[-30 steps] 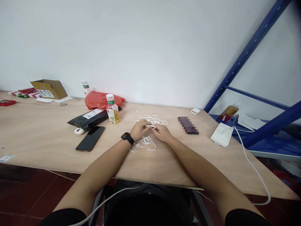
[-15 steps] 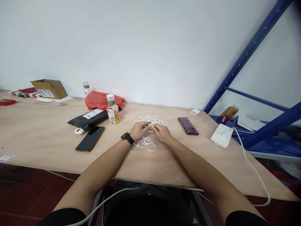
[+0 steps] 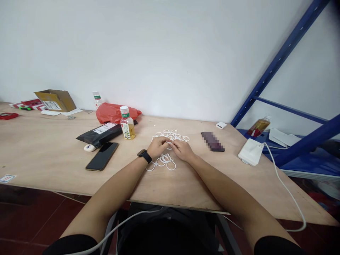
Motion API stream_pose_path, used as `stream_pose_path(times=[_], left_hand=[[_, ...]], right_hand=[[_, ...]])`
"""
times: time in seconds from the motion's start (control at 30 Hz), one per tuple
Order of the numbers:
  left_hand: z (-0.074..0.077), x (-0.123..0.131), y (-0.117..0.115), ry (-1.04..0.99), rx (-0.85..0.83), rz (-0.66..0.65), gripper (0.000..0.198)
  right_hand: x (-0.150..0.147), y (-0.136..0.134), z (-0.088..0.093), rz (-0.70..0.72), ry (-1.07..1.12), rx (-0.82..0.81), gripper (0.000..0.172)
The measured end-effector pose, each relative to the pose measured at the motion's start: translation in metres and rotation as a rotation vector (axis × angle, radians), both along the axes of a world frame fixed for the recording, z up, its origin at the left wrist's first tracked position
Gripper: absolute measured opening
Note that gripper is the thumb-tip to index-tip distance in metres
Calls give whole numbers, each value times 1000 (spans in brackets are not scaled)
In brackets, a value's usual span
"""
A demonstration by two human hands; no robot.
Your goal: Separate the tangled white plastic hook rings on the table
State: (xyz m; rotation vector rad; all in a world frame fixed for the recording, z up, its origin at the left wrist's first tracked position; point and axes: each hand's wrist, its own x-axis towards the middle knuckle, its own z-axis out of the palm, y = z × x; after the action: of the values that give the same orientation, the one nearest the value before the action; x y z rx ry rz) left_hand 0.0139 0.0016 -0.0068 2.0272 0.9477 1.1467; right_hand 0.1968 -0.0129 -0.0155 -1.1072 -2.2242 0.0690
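Observation:
My left hand and my right hand meet at the fingertips over the middle of the table. Both are closed in a pinch on one white plastic ring, which is mostly hidden by the fingers. Just behind the hands lies a loose pile of white rings, partly covered by my fingers. Nearer to me, below the left hand, sits a smaller group of several white rings, some overlapping. A black watch is on my left wrist.
Left of my hands stand a tea bottle, a black parcel bag, a red plastic bag and a phone. On the right are a pixelated dark object, a white power block with a cable and a blue rack.
My fingertips have shifted slightly against each other around the ring, the right fingers curling in more. Both ring groups lie where they were.

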Motion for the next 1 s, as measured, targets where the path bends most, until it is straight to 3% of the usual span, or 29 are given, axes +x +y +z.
stream_pose_path(times=[0.23,0.4,0.53,0.83,1.0], left_hand=[[0,-5,3,71,40,75,29],[-1,-12,4,322,95,61,27],[2,-12,3,421,149,-53,25],[10,-10,-6,396,115,-147,18],[10,-10,-6,311,63,-161,26]], right_hand=[[3,1,1,97,1,-16,23],[31,21,-4,-145,47,-63,17],[47,33,-10,-182,-12,-143,17],[39,32,-14,-126,-129,-128,14],[38,30,-13,-166,-65,-78,13]])
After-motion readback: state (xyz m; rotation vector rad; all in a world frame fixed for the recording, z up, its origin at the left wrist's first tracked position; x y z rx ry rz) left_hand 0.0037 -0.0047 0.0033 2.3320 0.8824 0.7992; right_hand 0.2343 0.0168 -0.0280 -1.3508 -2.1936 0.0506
